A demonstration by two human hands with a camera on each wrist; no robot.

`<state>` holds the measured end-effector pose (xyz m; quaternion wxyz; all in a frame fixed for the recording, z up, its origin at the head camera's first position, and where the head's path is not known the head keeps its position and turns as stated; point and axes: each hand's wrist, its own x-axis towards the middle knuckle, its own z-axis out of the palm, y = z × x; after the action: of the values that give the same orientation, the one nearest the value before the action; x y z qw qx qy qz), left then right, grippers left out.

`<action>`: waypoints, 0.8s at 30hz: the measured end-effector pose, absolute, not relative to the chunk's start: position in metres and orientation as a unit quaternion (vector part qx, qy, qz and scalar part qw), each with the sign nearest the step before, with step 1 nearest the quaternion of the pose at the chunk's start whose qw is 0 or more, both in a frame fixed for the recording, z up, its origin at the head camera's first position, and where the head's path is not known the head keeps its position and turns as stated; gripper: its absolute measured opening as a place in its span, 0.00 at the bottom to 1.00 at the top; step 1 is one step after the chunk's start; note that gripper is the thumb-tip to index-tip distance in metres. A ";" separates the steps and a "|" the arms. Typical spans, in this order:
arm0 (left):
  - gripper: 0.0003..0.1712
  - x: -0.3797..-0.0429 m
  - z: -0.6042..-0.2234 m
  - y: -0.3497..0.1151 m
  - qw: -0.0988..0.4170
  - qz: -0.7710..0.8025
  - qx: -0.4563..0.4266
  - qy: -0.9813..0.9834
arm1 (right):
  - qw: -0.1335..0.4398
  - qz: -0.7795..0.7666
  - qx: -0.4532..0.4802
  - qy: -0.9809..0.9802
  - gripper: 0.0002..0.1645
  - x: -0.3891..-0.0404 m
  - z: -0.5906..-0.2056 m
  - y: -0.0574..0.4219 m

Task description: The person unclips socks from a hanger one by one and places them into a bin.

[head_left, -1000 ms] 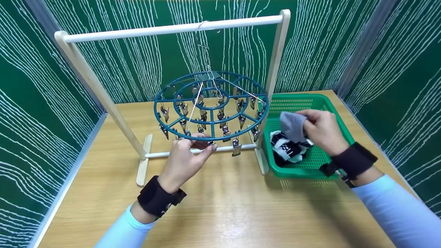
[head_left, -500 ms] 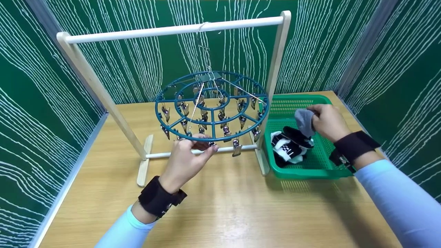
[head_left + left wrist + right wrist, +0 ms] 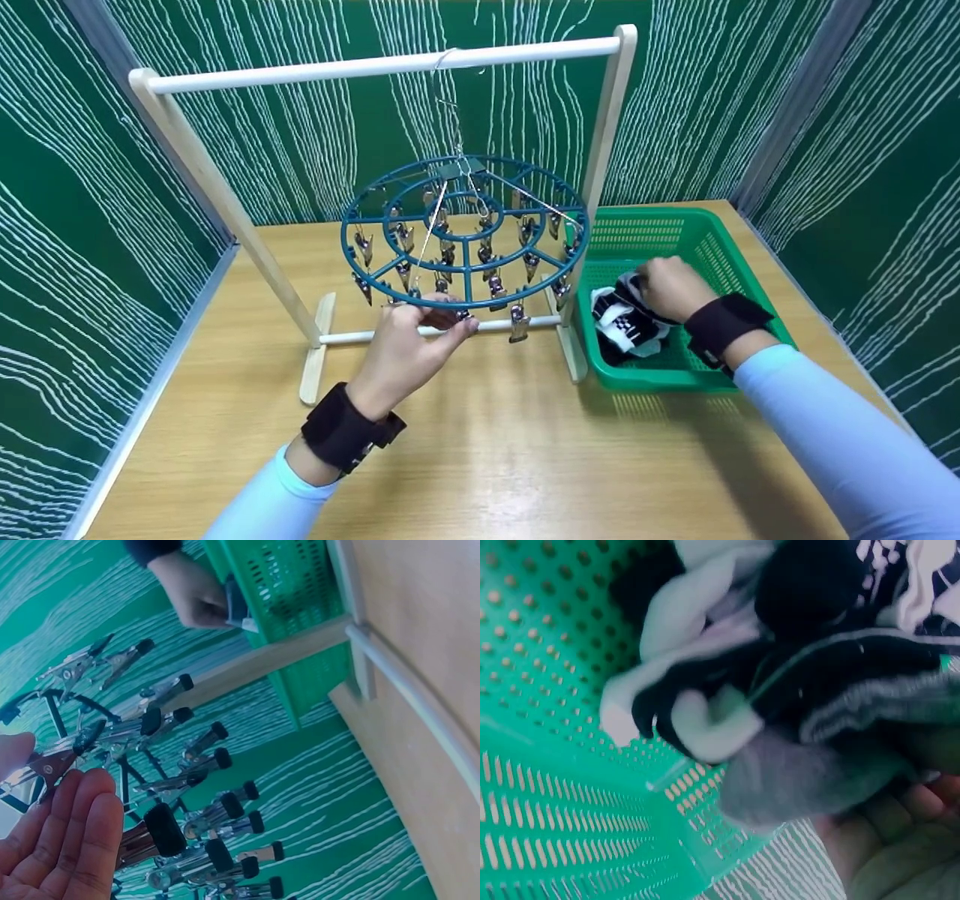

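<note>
My left hand (image 3: 405,349) pinches a metal clip (image 3: 54,763) at the near rim of a round blue-green clip hanger (image 3: 466,285). In the left wrist view the thumb and fingers lie on either side of the clip's handles. My right hand (image 3: 675,289) is down inside a green basket (image 3: 660,379), gripping a grey sock (image 3: 780,776). That sock lies against black-and-white socks (image 3: 621,326) in the basket. In the head view the right hand's fingertips are hidden behind the hand.
A wooden stand with a white top bar (image 3: 315,70) carries the hanger by a wire hook. Several metal clips (image 3: 519,322) dangle from its rings. The stand's right foot (image 3: 574,352) is close beside the basket. Green patterned walls enclose the wooden table (image 3: 480,457).
My right hand first moved right with the grey sock held up, then lowered it leftward into the basket onto the other socks. My left hand stayed at the clip.
</note>
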<state>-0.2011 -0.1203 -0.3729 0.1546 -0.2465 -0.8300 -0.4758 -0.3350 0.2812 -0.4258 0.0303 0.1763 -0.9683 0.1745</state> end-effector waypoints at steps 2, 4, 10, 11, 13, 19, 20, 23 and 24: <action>0.08 -0.201 -0.373 -0.121 0.157 -0.477 -0.247 -0.829 | 0.015 0.169 0.183 -0.968 0.13 -0.336 -0.429 0.277; 0.08 -0.201 -0.373 -0.121 0.160 -0.476 -0.249 -0.828 | 0.008 0.163 0.192 -0.968 0.11 -0.336 -0.433 0.274; 0.07 -0.201 -0.374 -0.122 0.166 -0.463 -0.247 -0.835 | -0.011 0.145 0.226 -0.963 0.19 -0.335 -0.440 0.269; 0.07 -0.201 -0.373 -0.122 0.165 -0.461 -0.244 -0.837 | -0.014 0.143 0.232 -0.962 0.20 -0.334 -0.441 0.268; 0.07 -0.200 -0.372 -0.122 0.162 -0.460 -0.241 -0.839 | -0.017 0.139 0.240 -0.961 0.20 -0.334 -0.442 0.268; 0.08 -0.200 -0.372 -0.122 0.157 -0.461 -0.240 -0.840 | -0.029 0.132 0.231 -0.964 0.17 -0.334 -0.446 0.268; 0.08 -0.199 -0.372 -0.122 0.156 -0.461 -0.239 -0.840 | -0.029 0.131 0.229 -0.964 0.17 -0.334 -0.446 0.268; 0.08 -0.197 -0.372 -0.122 0.151 -0.459 -0.233 -0.844 | -0.025 0.135 0.231 -0.963 0.17 -0.334 -0.447 0.270; 0.08 -0.196 -0.372 -0.122 0.150 -0.459 -0.231 -0.845 | -0.024 0.137 0.232 -0.963 0.17 -0.334 -0.446 0.270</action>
<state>-0.1960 -0.1220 -0.3723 0.1501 -0.2311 -0.8447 -0.4588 -0.3340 0.2703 -0.4463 -0.0236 0.2319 -0.9627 0.1372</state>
